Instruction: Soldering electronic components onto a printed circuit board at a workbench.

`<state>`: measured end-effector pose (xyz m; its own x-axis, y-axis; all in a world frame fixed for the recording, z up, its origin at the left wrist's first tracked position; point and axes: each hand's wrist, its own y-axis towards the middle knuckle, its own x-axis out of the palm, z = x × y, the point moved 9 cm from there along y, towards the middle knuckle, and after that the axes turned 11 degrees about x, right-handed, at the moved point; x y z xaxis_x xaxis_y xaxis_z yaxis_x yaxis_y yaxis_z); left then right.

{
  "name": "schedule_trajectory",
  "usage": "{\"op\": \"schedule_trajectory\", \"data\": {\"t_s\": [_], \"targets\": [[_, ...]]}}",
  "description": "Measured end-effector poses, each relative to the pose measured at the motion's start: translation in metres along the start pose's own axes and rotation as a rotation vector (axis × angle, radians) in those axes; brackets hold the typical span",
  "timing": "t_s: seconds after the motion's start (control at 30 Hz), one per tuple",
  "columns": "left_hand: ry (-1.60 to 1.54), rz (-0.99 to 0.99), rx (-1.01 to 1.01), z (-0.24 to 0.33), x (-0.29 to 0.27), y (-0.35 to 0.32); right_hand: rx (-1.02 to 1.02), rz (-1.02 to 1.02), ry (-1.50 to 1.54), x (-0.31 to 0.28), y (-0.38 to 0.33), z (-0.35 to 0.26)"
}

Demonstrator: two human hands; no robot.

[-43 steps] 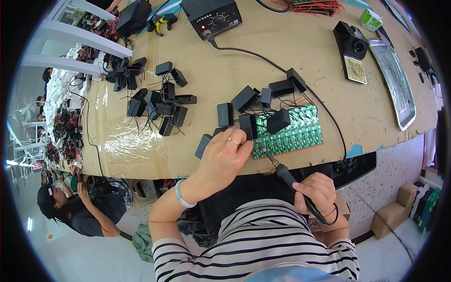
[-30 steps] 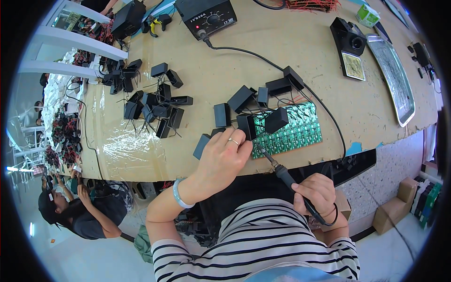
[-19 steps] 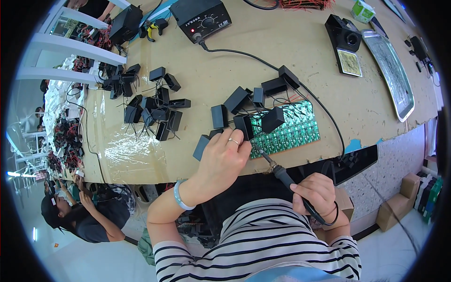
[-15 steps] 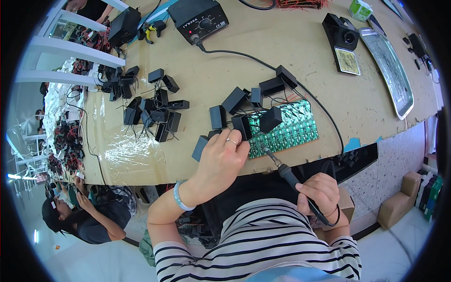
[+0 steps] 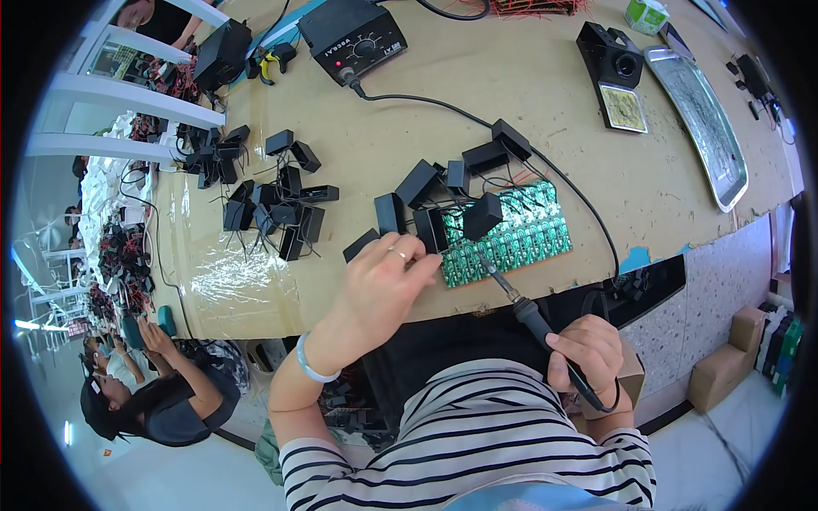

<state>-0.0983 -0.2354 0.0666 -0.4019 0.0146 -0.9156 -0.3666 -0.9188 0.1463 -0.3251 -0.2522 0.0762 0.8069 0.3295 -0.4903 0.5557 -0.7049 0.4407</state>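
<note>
My right hand (image 5: 590,356) is closed around the dark handle of a soldering iron (image 5: 535,319). The iron's metal tip points up and left, at the lower part of a green circuit board (image 5: 511,252). Just left of the board, my left hand (image 5: 379,285) is closed in a pinch; what its fingertips hold, if anything, is too small to make out. Small black boxes with thin wires lie round its fingers: one upright box (image 5: 430,230) at the board's left edge, another box (image 5: 389,213) beyond my knuckles. A further black box (image 5: 482,216) rests on top of the board.
A soldering station (image 5: 351,43) stands at the back, its cable crossing the table to the right. An iron stand (image 5: 610,64) with a yellowish sponge and a metal tray (image 5: 703,128) are at the right. More black boxes (image 5: 277,204) lie left. A co-worker (image 5: 183,400) sits at lower left.
My left hand has drawn back a little to the left, away from the board. The iron stays over the board with its tip close to the same spot. The co-worker's arms have shifted.
</note>
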Motion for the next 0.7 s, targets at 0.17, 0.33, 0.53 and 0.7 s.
{"op": "schedule_trajectory", "data": {"t_s": [0.17,0.33,0.53,0.7], "targets": [[-0.083,0.126,-0.006,-0.010,-0.027,-0.010,-0.004,0.015,-0.009,-0.008,0.004,-0.004],[0.218,0.093,0.154,0.000,-0.040,-0.039,-0.030,0.006,0.021,-0.006,0.006,-0.008],[0.481,0.053,0.274,0.033,-0.029,-0.040,-0.053,0.065,0.006,-0.007,-0.002,-0.016],[0.020,0.138,0.222,0.021,-0.022,-0.035,-0.052,0.062,-0.003,-0.005,0.002,-0.014]]}}
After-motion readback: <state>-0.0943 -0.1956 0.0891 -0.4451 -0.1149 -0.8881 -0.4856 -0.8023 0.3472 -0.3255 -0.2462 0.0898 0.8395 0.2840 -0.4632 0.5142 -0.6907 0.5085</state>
